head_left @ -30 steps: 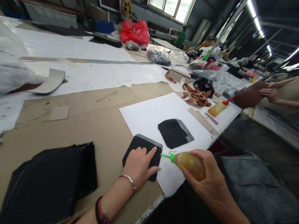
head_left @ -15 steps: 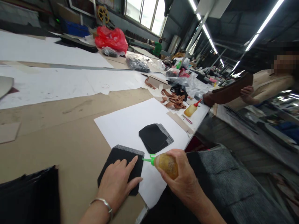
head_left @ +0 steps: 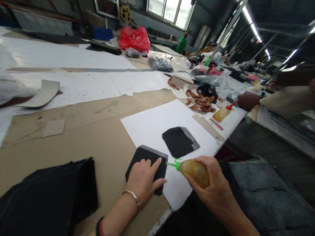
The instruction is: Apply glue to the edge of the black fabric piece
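Note:
My left hand [head_left: 145, 175] lies with fingers spread on a black fabric piece [head_left: 134, 160] that has a grey strip along its far edge. Wrapped in my right hand [head_left: 214, 180] is a glue bottle [head_left: 195, 171] with amber contents and a green nozzle. The nozzle tip points left, at the right edge of the black piece near my left index finger; whether it touches cannot be told. Farther off, overlapping black pieces [head_left: 178, 141] with grey edges rest on a white sheet [head_left: 152, 121]. The sheet's near part runs beneath the held-down piece.
Shiny black material [head_left: 49, 196] is piled at the near left. A second glue bottle [head_left: 221, 114] with a red nozzle lies at the right, by a pink tool [head_left: 216, 124] and brown strips [head_left: 201, 101]. Behind stands a red plastic bag [head_left: 134, 39]. Another person's hand [head_left: 312, 87] shows far right.
The view has swung left, so everything sits farther right in the picture. My left hand stays on the black piece and my right hand still holds the bottle at its edge.

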Demonstrator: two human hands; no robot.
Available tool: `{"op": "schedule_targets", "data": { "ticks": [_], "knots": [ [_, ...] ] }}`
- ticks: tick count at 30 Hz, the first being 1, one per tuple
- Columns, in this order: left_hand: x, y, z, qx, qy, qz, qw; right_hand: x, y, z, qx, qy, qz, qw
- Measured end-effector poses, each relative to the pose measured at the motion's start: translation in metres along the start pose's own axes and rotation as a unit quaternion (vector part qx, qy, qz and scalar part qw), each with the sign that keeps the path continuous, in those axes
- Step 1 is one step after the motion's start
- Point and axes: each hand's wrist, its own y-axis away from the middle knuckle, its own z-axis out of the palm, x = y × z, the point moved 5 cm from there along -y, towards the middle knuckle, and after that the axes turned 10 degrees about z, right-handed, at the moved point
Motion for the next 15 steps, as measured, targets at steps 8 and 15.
{"op": "schedule_targets", "data": {
  "ticks": [8,15],
  "knots": [
    [-0.0001,0.0007,0.0014,0.012,-0.003,0.004,1.000,-0.0003,-0.0028,0.0004,0.016,0.007,-0.008,1.000],
    [0.0000,0.0015,0.0019,0.011,-0.010,0.004,1.000,0.0025,0.0016,-0.0003,-0.004,0.007,0.011,1.000]
  ]
}}
